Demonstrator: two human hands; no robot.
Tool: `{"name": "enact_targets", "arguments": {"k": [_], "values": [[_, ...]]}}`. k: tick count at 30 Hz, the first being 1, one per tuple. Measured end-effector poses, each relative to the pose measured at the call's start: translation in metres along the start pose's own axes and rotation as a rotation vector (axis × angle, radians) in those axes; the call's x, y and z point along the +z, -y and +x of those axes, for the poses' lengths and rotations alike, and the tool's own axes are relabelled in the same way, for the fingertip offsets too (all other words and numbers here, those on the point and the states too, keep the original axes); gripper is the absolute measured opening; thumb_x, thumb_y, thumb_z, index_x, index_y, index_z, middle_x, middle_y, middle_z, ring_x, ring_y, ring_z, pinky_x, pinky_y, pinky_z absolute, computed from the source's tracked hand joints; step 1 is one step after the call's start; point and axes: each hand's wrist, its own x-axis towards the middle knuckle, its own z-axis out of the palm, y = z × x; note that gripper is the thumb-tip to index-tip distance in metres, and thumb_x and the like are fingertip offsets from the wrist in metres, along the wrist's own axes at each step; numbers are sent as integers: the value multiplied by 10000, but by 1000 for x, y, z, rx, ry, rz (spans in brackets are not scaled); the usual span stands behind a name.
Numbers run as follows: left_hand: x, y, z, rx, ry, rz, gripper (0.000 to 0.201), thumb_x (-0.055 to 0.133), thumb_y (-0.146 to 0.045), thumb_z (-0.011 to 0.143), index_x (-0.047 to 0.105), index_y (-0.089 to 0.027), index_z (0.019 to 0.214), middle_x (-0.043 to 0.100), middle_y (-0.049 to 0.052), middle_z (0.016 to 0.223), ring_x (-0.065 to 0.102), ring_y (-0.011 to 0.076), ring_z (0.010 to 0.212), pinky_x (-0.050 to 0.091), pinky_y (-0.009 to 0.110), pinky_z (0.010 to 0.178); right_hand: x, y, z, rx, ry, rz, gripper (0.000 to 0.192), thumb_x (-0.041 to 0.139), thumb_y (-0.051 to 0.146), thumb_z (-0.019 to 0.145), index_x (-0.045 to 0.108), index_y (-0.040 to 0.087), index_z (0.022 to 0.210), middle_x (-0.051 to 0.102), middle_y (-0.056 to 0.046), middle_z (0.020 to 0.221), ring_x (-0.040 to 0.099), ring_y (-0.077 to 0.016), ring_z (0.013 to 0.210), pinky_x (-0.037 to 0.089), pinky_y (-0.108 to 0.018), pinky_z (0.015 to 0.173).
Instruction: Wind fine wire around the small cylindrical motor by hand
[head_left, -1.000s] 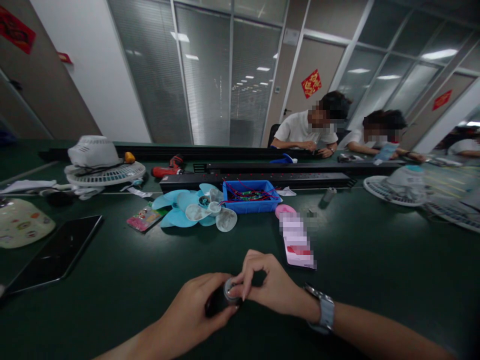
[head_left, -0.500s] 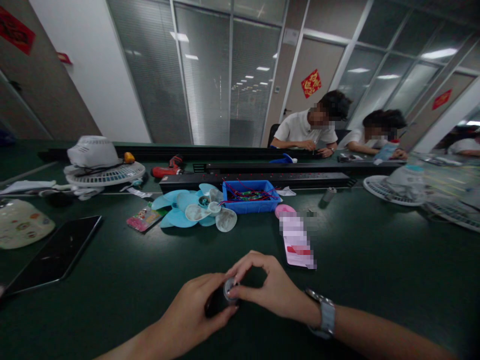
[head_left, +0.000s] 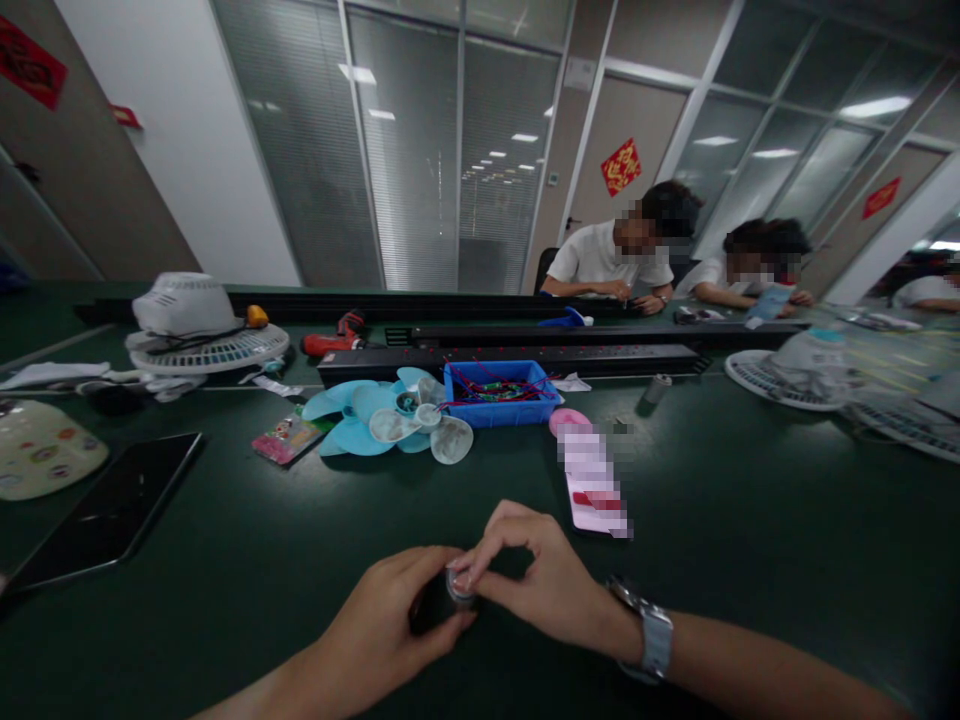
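Note:
Near the front of the dark green table, a small silver metal cylinder (head_left: 459, 584) stands between my hands; it looks like a small motor. My left hand (head_left: 390, 615) curls round it from the left, thumb and fingers closing on its sides. From the right, my right hand (head_left: 529, 570) pinches at its round top with thumb and fingertips. Those fingertips cover most of the top face, so what they hold there is hidden. A grey-strapped watch (head_left: 651, 630) is on my right wrist.
Beyond my hands lie blue fan blades (head_left: 360, 415), a blue bin (head_left: 499, 412) of wired circuit boards and a phone (head_left: 596, 490). A tablet (head_left: 112, 510) lies left. A similar cylinder (head_left: 655, 390) stands behind. Black rails (head_left: 517, 362) cross the table; co-workers (head_left: 607, 260) sit opposite.
My right fingertips have shifted slightly over the cylinder's top and now cover more of it. My left hand has stayed in place round it.

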Motion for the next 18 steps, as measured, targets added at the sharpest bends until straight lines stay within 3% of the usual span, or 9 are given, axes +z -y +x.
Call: {"name": "enact_targets", "arguments": {"k": [4, 8, 12, 18], "values": [[1, 4, -1, 0, 2, 21, 337, 683, -228, 843, 601, -232, 1169, 722, 38, 999, 694, 210, 829, 555, 301, 735, -3, 0, 4, 3, -90, 100, 86, 793, 214, 784, 721, 199, 740, 738, -14, 777, 707, -164, 771, 532, -290, 717], [1, 6, -1, -35, 21, 44, 347, 697, -250, 838, 609, -231, 1173, 726, 44, 1020, 698, 224, 859, 563, 321, 767, -12, -18, 15, 84, -202, 115, 100, 765, 236, 810, 690, 173, 786, 749, -34, 852, 733, -191, 871, 551, -333, 821], [0, 4, -2, -43, 21, 35, 374, 703, -230, 829, 609, -244, 1190, 728, 44, 1067, 701, 227, 908, 566, 324, 794, -19, -45, 18, 234, -132, -101, 54, 715, 216, 848, 715, 165, 867, 755, -45, 914, 704, -171, 827, 522, -303, 747], [-1, 2, -3, -31, 7, 21, 372, 707, -234, 829, 615, -243, 1189, 731, 51, 1082, 702, 228, 929, 564, 330, 830, -23, -54, 10, 235, -72, -191, 75, 730, 178, 809, 739, 197, 881, 747, -16, 910, 629, -156, 769, 466, -287, 702]]}}
